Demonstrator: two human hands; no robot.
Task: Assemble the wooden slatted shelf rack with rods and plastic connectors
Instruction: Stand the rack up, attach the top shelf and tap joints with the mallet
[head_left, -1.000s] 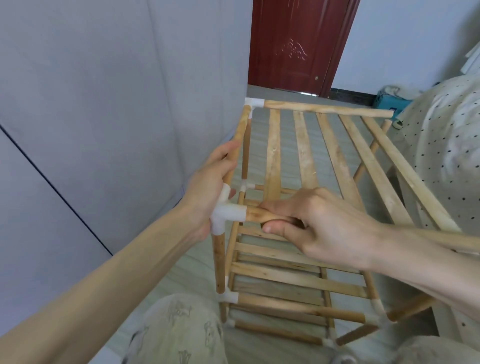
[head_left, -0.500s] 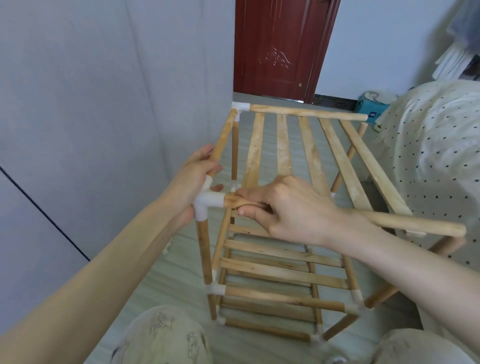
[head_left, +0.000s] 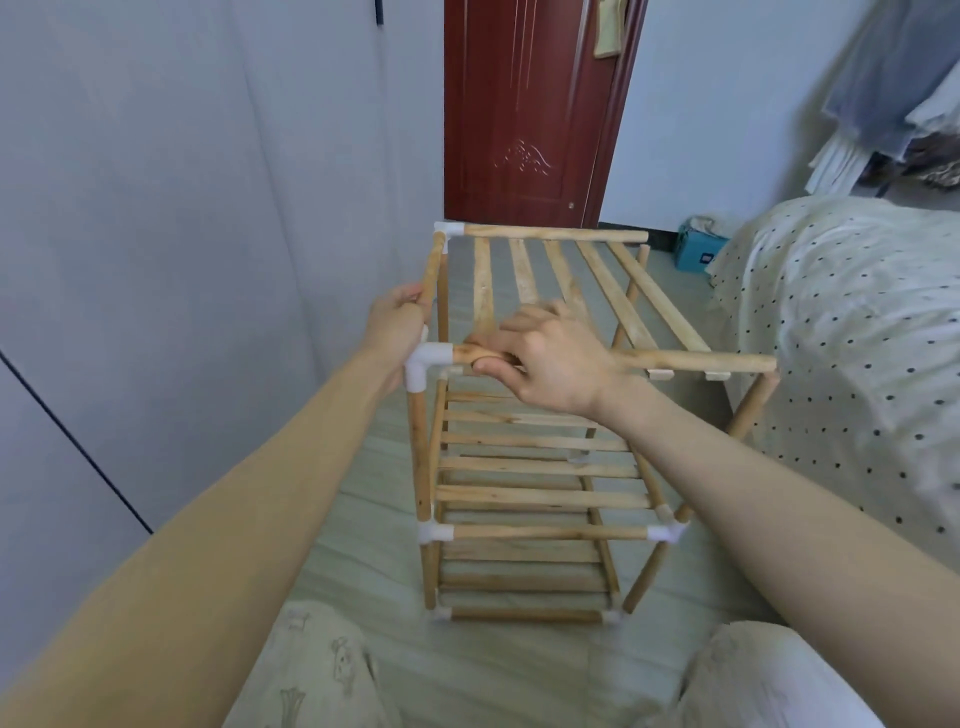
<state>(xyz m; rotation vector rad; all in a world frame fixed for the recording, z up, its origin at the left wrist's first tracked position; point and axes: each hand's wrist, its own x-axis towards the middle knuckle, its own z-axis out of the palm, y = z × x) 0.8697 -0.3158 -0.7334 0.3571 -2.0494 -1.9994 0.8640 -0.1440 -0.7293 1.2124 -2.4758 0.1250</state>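
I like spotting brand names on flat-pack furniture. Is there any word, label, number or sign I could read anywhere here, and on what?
No text can be read in this view.
Blue box by the far wall: a small dark label, too blurred to read.
Paper on the red door: no legible writing.
Shelf rack and its white corner connector: no printing visible.

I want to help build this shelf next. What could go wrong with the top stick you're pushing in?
1. The front top rod has no connector on its right end, which sits bare above its post, so it could swing or drop.
2. The right hand pinches the rod right beside the white corner connector; fingers might get nipped.
3. The left hand steadies only one side rod; hard pushing might tip the rack toward the bed.
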